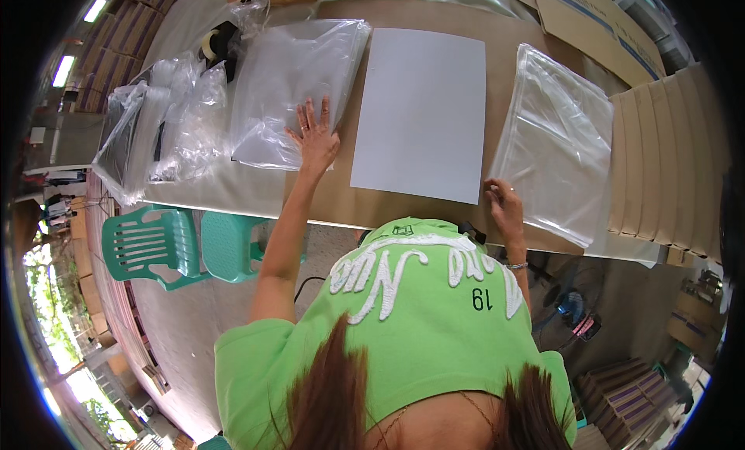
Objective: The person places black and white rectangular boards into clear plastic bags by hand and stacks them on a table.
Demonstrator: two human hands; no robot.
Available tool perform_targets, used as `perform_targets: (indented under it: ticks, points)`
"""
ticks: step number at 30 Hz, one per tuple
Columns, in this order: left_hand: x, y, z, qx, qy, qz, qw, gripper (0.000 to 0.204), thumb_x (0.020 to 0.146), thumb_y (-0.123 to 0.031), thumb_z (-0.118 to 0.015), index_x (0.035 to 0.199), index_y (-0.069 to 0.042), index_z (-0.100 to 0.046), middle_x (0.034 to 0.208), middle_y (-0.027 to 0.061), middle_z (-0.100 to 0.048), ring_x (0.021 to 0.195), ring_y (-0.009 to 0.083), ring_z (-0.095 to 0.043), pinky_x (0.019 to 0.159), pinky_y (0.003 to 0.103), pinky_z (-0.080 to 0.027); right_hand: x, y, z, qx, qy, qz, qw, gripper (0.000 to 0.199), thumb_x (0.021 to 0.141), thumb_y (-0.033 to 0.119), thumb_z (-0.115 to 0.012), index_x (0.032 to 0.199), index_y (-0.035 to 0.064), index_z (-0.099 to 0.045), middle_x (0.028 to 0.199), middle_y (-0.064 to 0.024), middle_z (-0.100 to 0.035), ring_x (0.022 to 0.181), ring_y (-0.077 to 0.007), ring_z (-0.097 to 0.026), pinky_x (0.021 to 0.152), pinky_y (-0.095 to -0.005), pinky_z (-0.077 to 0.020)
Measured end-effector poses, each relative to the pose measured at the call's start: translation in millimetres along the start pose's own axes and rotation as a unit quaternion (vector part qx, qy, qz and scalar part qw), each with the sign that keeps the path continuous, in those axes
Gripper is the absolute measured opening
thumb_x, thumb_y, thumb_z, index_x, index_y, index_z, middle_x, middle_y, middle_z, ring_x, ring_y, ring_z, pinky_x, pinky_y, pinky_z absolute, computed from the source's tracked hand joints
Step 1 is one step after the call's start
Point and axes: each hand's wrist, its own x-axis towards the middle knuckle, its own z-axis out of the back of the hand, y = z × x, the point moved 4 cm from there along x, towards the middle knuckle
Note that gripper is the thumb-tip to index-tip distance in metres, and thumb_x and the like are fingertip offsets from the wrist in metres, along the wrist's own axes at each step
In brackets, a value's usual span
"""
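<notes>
My left hand [317, 143] lies with fingers spread on a stack of clear plastic bags [299, 70], near its right edge. To the right of that stack, a large white sheet [419, 112] rests flat on the brown table top. My right hand [506, 209] is at the near edge of the table, between the sheet's lower right corner and a second stack of clear plastic bags [555, 147]. Its fingers are curled in. Whether anything thin is between them is hidden.
Crumpled clear plastic [190, 120] and a roll of tape [209, 44] lie at the left. A row of brown cardboard pieces [667, 151] stands at the right, below flattened cardboard [597, 31]. Green plastic chairs [151, 244] and a fan [570, 302] are on the near side.
</notes>
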Motion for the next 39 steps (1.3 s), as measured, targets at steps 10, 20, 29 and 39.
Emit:
perform_targets:
  ticks: [10,20,29,39]
  points:
    - [17.4,10.7,-17.3,0.045,0.007,0.032,0.998,0.07,0.086,-0.041,-0.051,0.145,-0.029,-0.016,0.152,0.0082,-0.009,0.139,0.0328,-0.006,0.099,0.072,-0.006,26.0,12.6,35.9,-0.007,-0.196,-0.018,0.98,0.015,0.082,0.005,-0.06,0.097,0.0065,-0.064,0.081,-0.0107,-0.058,0.071,-0.021,-0.056,0.065,-0.0314,-0.0457]
    - [27.8,-24.2,31.7,-0.161,0.099,0.02,0.982,0.08,0.078,-0.064,-0.053,0.142,-0.022,-0.029,0.146,0.0165,-0.016,0.136,0.0341,-0.017,0.103,0.061,-0.018,65.1,-59.1,63.0,-0.058,-0.234,-0.075,0.968,0.012,0.079,0.013,-0.065,0.087,0.0044,-0.064,0.082,-0.0122,-0.061,0.08,-0.0279,-0.059,0.074,-0.0361,-0.0457]
    - [3.4,-105.4,79.9,-0.186,0.079,-0.131,0.97,0.066,0.084,-0.044,-0.06,0.138,-0.014,-0.036,0.142,0.0216,-0.023,0.133,0.0367,-0.022,0.106,0.045,-0.026,58.4,-42.0,60.3,-0.214,-0.191,-0.059,0.956,0.028,0.083,0.028,-0.063,0.077,0.0006,-0.06,0.075,-0.0136,-0.064,0.07,-0.0282,-0.062,0.064,-0.0393,-0.047]
    - [-29.5,-171.7,110.6,-0.328,0.151,-0.273,0.892,0.058,0.085,-0.038,-0.06,0.134,-0.013,-0.042,0.135,0.0204,-0.036,0.122,0.0351,-0.041,0.098,0.045,-0.037,77.8,29.1,114.2,0.118,-0.083,0.049,0.988,0.033,0.089,0.029,-0.058,0.067,0.004,-0.057,0.078,-0.0015,-0.057,0.077,-0.0113,-0.051,0.08,-0.0283,-0.038]
